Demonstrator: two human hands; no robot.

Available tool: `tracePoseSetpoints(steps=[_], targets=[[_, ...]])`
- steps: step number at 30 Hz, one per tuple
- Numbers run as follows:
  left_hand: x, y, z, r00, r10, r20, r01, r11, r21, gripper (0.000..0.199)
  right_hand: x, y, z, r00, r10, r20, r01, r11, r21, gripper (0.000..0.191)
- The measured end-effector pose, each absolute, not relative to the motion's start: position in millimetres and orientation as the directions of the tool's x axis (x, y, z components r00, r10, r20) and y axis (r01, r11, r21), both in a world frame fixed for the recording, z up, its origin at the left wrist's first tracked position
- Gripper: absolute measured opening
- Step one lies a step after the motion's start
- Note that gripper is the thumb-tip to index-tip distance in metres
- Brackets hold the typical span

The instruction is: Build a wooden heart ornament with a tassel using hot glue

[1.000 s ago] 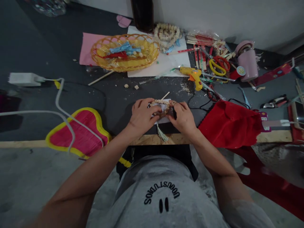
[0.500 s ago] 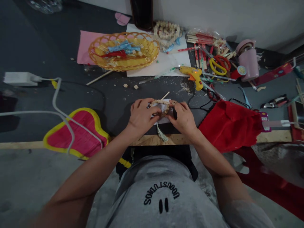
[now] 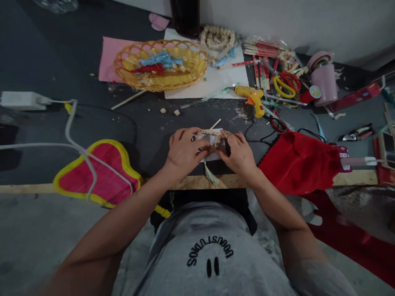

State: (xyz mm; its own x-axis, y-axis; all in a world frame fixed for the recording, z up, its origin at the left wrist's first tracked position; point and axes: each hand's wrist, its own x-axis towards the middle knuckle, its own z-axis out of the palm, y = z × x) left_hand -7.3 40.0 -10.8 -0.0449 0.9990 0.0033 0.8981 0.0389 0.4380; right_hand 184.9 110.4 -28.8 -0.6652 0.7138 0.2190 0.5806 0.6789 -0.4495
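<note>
Between my hands is a ring of small pale wooden pieces, held over a white sheet of paper near the table's front edge. My left hand grips the ring's left side with bent fingers. On the opposite side, my right hand pinches the ring's edge between thumb and fingers. A pale green tassel hangs from the near side over the wooden table edge. Just beyond the ring a thin wooden stick pokes out. Something dark shows by my right thumb; what it is I cannot make out.
A yellow wicker basket with blue and red tassels stands ahead. Rightward lie a yellow glue gun, scissors and a red cloth. A pink, yellow-edged shape and a white cable are at left.
Both hands stay on the ring in nearly the same place. The view has shifted very slightly; nothing on the table has visibly moved.
</note>
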Motion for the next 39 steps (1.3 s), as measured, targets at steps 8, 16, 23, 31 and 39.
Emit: tracePoseSetpoints(steps=[8, 16, 23, 31, 39], targets=[[-7.7, 39.4, -12.9, -0.045, 0.999, 0.017, 0.902, 0.033, 0.43, 0.019, 183.8, 109.9, -28.4, -0.67, 0.71, 0.216, 0.592, 0.686, -0.422, 0.046], [-7.4, 38.7, -13.0, -0.043, 0.999, 0.014, 0.903, 0.033, 0.428, 0.017, 186.2, 110.1, -30.7, -0.67, 0.708, 0.223, 0.572, 0.684, -0.453, 0.047], [-5.8, 39.2, -10.0, -0.054, 0.999, 0.007, 0.907, 0.046, 0.419, 0.017, 185.2, 109.9, -30.7, -0.678, 0.711, 0.19, 0.581, 0.675, -0.454, 0.048], [-7.5, 38.7, -11.4, -0.047, 0.998, 0.03, 0.909, 0.03, 0.415, 0.021, 207.5, 122.9, 7.6, -0.681, 0.685, 0.259, 0.585, 0.722, -0.369, 0.038], [-6.1, 39.4, -10.1, -0.057, 0.998, 0.027, 0.895, 0.04, 0.444, 0.014, 234.6, 251.0, 19.3, -0.431, 0.88, 0.197, 0.815, 0.474, -0.334, 0.026]])
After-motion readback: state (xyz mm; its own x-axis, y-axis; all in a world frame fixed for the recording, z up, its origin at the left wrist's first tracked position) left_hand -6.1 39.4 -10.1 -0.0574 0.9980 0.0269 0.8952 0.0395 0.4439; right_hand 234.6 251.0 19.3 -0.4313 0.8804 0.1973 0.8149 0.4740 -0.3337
